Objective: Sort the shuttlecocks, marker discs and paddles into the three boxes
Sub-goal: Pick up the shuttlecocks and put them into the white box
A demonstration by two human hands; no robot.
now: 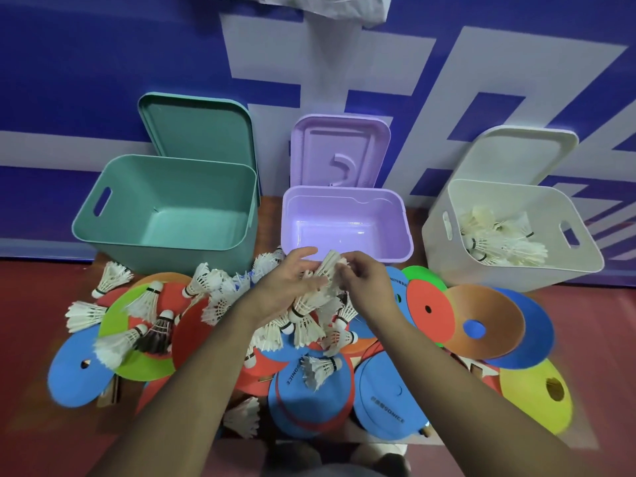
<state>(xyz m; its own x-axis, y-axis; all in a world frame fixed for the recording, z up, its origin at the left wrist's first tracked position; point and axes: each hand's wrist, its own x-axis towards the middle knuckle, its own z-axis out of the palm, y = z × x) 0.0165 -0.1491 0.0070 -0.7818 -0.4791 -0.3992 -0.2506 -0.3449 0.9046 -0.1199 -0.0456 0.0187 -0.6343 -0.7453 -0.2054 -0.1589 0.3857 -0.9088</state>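
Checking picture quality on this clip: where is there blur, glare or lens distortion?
Head view: motion blur smears the left edge, most on the blue disc and the shuttlecocks beside it; the left hand and right hand at centre look sharper. Head view: soft glare sits on the purple box floor. Head view: wide-angle distortion tips the green box and white box outward.

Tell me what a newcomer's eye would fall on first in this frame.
The bright heap of marker discs and white shuttlecocks on the floor in front, where the left hand and right hand meet, gripping a bunch. Behind, three open boxes line the blue wall: green box left and purple box middle both empty, white box right holding shuttlecocks.
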